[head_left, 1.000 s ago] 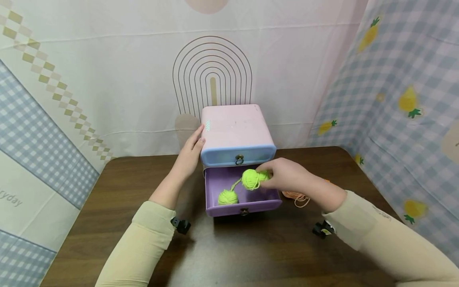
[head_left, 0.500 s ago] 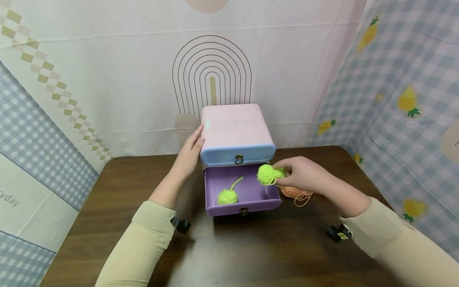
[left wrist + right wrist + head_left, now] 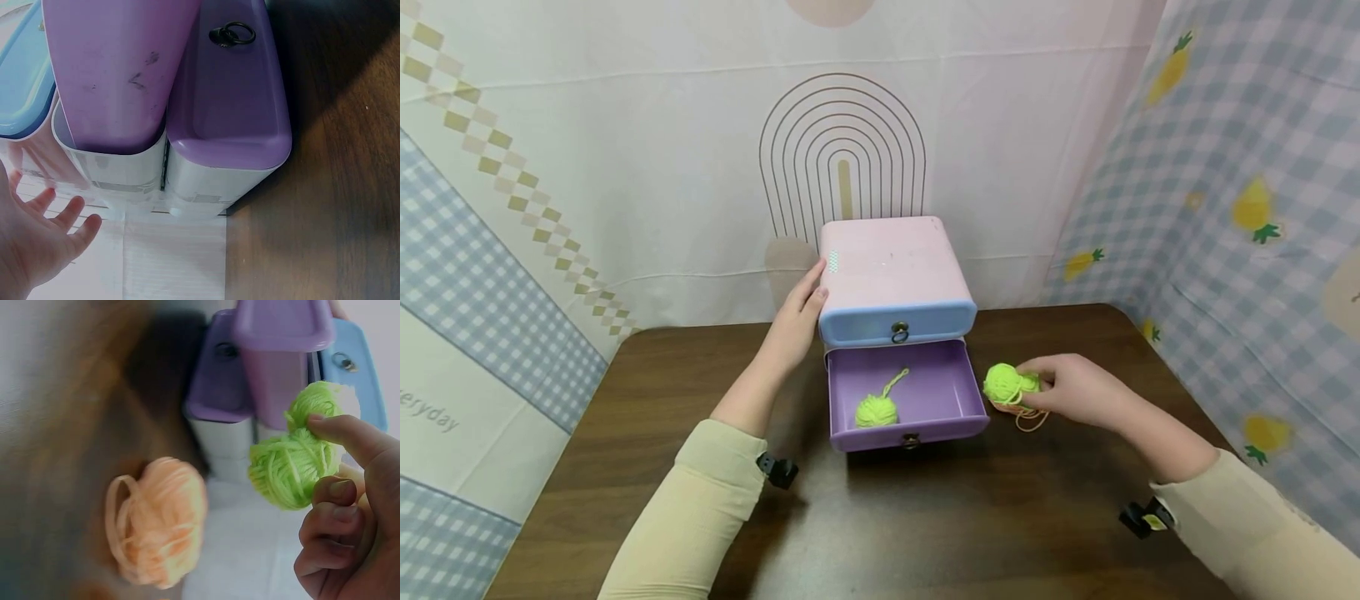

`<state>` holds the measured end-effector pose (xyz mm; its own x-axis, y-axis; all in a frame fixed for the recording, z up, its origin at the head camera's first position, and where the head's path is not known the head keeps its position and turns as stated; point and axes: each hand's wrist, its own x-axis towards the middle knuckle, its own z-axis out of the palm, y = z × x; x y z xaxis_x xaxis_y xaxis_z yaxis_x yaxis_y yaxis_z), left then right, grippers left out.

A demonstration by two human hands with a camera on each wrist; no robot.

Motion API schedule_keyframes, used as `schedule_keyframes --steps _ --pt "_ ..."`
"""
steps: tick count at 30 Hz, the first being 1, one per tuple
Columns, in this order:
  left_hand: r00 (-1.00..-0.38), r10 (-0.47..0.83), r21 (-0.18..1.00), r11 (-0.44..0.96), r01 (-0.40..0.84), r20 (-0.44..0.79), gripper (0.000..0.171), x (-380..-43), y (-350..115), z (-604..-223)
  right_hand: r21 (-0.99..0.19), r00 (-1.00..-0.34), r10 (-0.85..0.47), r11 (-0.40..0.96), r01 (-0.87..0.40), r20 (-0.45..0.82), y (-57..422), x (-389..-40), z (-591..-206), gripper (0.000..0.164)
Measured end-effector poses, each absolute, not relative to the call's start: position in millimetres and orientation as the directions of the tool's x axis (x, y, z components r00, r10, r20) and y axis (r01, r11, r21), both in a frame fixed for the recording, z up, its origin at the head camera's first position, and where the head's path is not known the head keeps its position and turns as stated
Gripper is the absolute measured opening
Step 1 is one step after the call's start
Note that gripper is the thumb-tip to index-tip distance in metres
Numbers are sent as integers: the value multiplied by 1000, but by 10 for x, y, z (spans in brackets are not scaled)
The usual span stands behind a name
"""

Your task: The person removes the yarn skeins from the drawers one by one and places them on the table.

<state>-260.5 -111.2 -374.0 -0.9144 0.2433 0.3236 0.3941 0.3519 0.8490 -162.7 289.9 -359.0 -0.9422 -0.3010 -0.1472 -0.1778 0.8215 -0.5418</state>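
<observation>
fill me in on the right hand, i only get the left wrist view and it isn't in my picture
Observer: The right hand pinches a green yarn bundle.
Operator: ok, i only see the outside of the open purple drawer, is anything in it
Observer: Yes, a green yarn ball lies toward the front left of the open purple drawer.
Operator: and on the table to the right of that drawer
Observer: There is an orange yarn bundle on the table there; in the head view the green yarn in the hand partly hides it.
</observation>
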Motion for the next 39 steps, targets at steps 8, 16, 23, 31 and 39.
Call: schedule_keyframes --steps 8,16,23,31,39 --pt "-917 247 849 362 386 312 54 -2535 -1090 -3649 -444 -928 -328 868 -221 -180 3103 -1581 -3958 40" --pt "-916 243 852 352 389 318 54 -2615 -1111 -3760 -301 -917 -331 918 -259 -223 3212 -1571 -4183 37" --pt "-923 243 864 342 371 300 53 -2607 -1110 -3734 -218 -926 -314 938 -268 -209 3194 -1577 -4195 36" --pt "-925 244 871 334 361 290 53 -2610 -1109 -3728 -199 -926 -319 939 -280 -201 3167 -1583 -4121 39" --pt "-922 234 859 348 375 308 54 -2609 -1116 -3764 -242 -918 -341 926 -290 -204 3152 -1576 -3998 44"
